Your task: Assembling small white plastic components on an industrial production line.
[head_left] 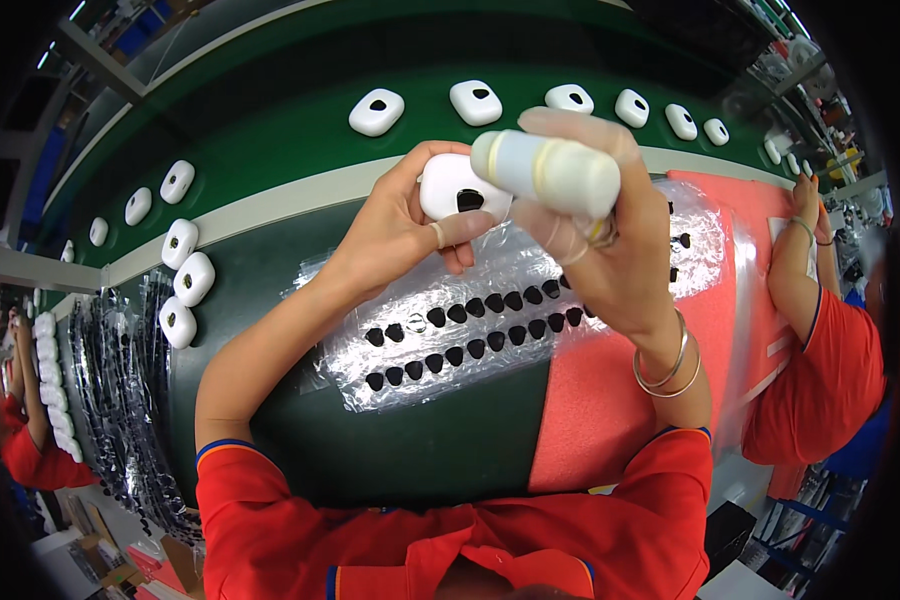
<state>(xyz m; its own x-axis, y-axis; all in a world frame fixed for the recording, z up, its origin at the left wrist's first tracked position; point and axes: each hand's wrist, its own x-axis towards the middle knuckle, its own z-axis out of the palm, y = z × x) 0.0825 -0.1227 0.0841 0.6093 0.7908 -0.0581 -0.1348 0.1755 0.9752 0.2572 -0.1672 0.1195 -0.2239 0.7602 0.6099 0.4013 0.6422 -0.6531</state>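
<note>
My left hand (pixel 395 230) is closed around a white, rounded plastic case (pixel 442 182) with a black patch on its face, the thumb resting along its near edge. Gripped in my right hand (pixel 625 225) is a small white bottle (pixel 545 168) with a pale band, tilted so its narrower end points left at the case and overlaps its right side. The bottle is blurred, and I cannot tell whether it touches the case. Pale covers show on some fingers. Below my hands lies a clear plastic sheet (pixel 370 402) bearing rows of black rounded pieces (pixel 496 341).
A green conveyor belt (pixel 270 125) carries several white cases (pixel 377 112) beyond my hands. More cases (pixel 192 279) sit at left beside hanging clear strips (pixel 120 390). A pink foam mat (pixel 595 420) lies at right. Co-workers in red shirts (pixel 825 380) flank me.
</note>
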